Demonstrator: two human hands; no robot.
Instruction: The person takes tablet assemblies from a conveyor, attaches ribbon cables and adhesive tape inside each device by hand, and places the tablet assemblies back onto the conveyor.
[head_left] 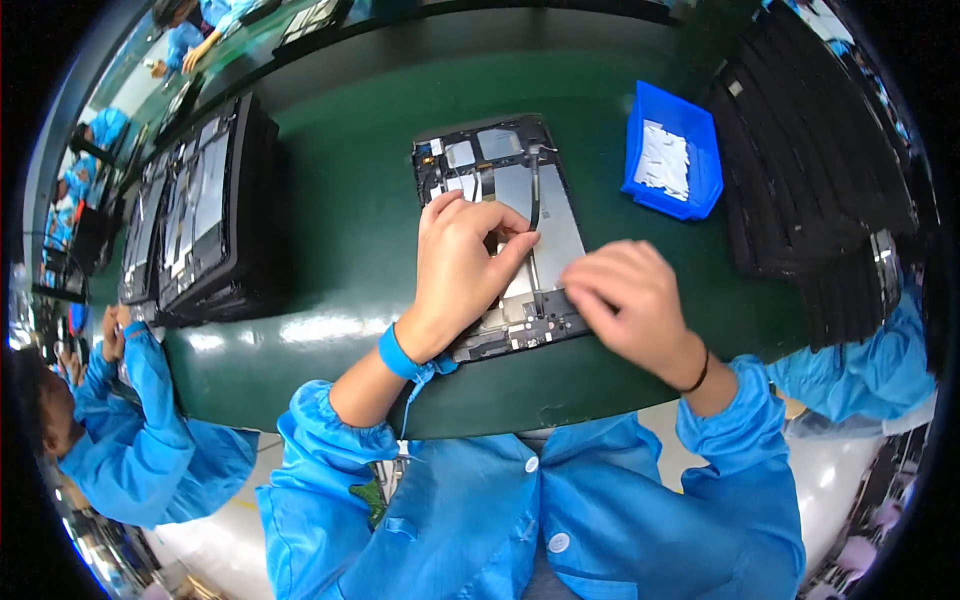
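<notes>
An opened tablet (512, 185) lies on the green table in front of me, its inner parts showing: silver plates, a black ribbon cable (535, 190) and a small circuit board along the near edge. My left hand (462, 255), with a blue wrist strap (398, 352), rests over the tablet's left half. Its thumb and index finger pinch at the lower end of the ribbon cable. At the tablet's right edge, my right hand (630, 300) is curled, thumb against fingers, and slightly blurred by motion. Whatever those fingertips hold is hidden.
A blue bin (712, 165) of small white pieces stands to the right. Beyond it rises a tall stack of black trays (800, 170). More opened tablets (200, 205) sit stacked on black trays at the left. A co-worker in blue (150, 430) sits on the left.
</notes>
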